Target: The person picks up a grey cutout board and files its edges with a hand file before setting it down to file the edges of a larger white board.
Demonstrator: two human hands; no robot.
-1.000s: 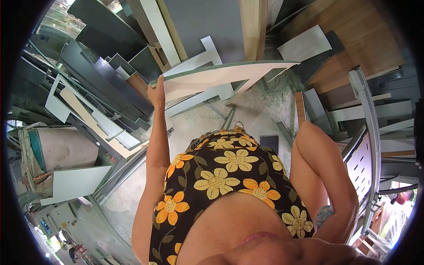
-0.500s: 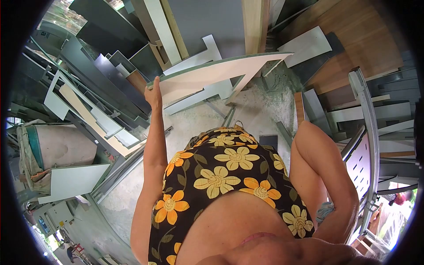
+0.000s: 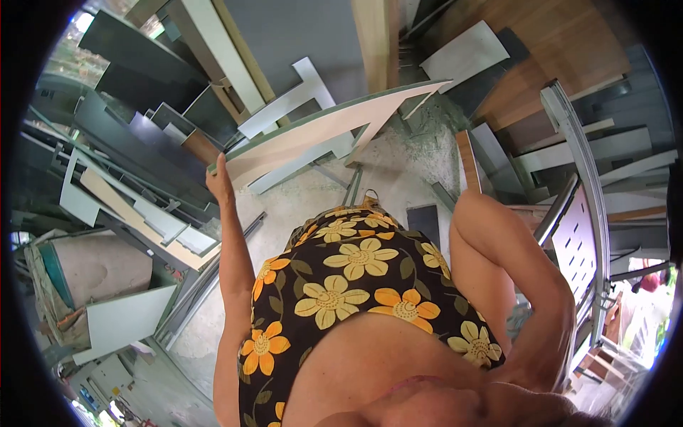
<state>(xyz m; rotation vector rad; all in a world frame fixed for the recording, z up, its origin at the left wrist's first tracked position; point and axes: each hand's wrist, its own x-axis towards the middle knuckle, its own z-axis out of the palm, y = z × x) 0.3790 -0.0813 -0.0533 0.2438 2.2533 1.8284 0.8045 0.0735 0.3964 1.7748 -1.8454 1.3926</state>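
Note:
My left hand is closed around the near left end of a long, thin cut board. The board has a pale face, a dark greenish edge and a slanting leg near its far end. It stretches away to the right across the floor. Behind it stands a white cut-out panel, partly covered by the board. My right arm is bent at my side, and the right hand is hidden.
Dark panels and offcuts lean at the left. A large wood-grain sheet stands at the far right, with a metal rail nearer. A dark flat piece lies on the concrete floor before me.
My left hand and its end of the board have moved left and lower in view. The surroundings have shifted left too. The hair tie seen by my bent right arm is now out of sight.

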